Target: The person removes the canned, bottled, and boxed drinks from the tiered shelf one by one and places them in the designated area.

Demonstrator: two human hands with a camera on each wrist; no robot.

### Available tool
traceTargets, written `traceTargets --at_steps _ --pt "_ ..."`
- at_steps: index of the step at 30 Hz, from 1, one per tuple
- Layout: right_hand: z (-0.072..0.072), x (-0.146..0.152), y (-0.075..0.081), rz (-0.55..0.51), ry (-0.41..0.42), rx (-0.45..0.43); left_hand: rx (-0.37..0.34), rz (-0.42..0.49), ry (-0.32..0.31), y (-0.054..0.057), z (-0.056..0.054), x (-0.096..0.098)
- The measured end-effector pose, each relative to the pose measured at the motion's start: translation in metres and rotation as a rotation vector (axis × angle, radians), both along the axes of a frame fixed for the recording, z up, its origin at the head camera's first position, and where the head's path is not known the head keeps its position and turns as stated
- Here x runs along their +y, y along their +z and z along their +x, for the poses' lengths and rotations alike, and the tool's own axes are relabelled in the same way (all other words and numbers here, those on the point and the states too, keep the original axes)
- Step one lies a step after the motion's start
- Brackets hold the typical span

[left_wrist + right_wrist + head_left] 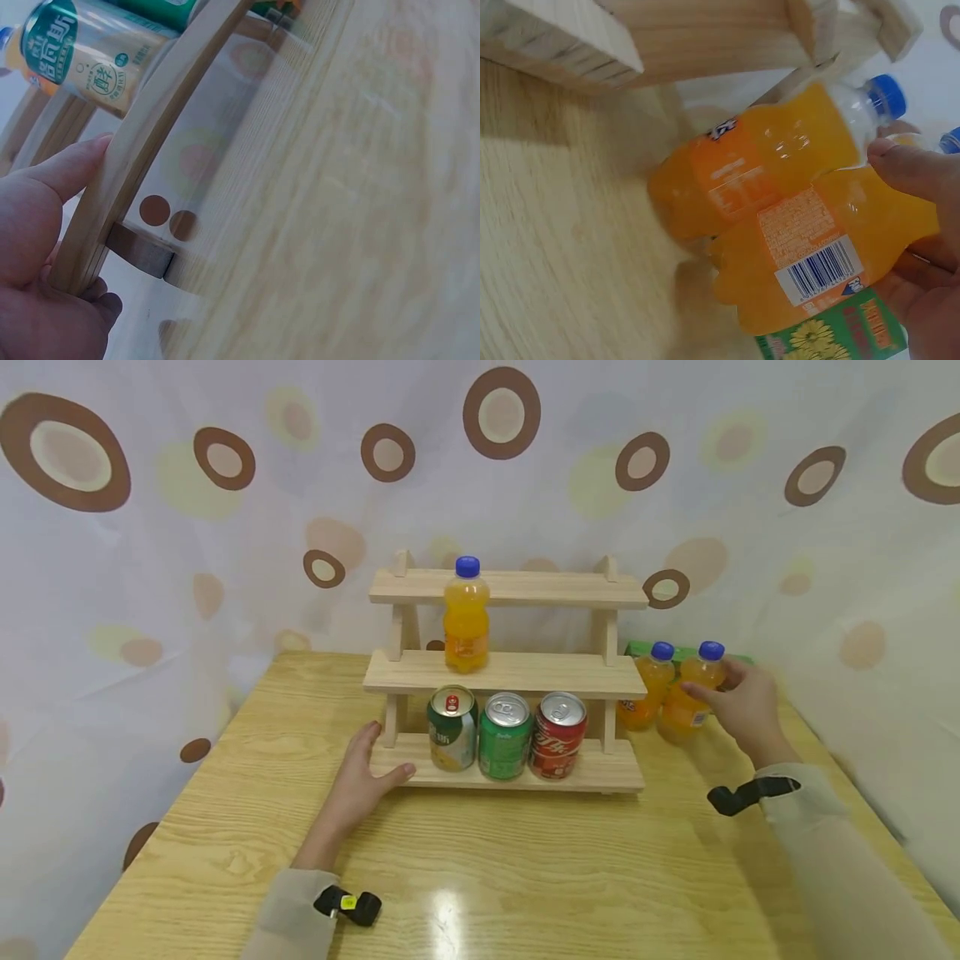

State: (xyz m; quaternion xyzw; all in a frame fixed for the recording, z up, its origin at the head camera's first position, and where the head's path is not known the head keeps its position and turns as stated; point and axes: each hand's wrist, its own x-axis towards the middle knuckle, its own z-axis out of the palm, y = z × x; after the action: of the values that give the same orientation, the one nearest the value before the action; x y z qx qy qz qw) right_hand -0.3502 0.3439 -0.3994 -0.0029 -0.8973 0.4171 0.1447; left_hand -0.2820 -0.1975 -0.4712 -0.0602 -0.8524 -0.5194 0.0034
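My right hand [752,708] grips a bottle of orange soda [684,708] with a blue cap, right of the wooden stepped shelf [540,672]. Its barcode label [821,270] faces the right wrist camera. Close against it, on the shelf side, is a second orange soda bottle [643,693]. At the shelf's lower left end, my left hand [362,777] holds the bottom board [139,142], thumb on top and fingers underneath. Three cans stand on that board: a dark green and cream can [453,731], a green can [506,739] and a red cola can [558,737].
Another orange soda bottle [467,622] stands on the middle tier, left of centre. Behind the bottles at right lies a green carton [855,326] with yellow flowers printed on it. A patterned curtain [570,435] hangs behind the wood-grain table [570,868].
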Motion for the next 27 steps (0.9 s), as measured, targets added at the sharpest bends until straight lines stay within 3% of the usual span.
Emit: traceTargets --at_steps 5,10,17,27 --pt "-0.005 0.003 -0.02 -0.023 0.002 0.02 0.0 0.002 -0.003 0.001 0.001 0.003" --pt "-0.006 0.004 -0.029 -0.039 0.022 0.037 0.003 -0.007 -0.001 -0.001 0.0 0.003" --pt "-0.004 0.01 -0.03 -0.04 0.048 -0.004 0.002 -0.001 0.001 0.001 0.001 0.002" --pt "0.014 0.022 -0.023 -0.081 0.05 -0.016 -0.001 -0.009 0.002 0.002 0.001 0.001"
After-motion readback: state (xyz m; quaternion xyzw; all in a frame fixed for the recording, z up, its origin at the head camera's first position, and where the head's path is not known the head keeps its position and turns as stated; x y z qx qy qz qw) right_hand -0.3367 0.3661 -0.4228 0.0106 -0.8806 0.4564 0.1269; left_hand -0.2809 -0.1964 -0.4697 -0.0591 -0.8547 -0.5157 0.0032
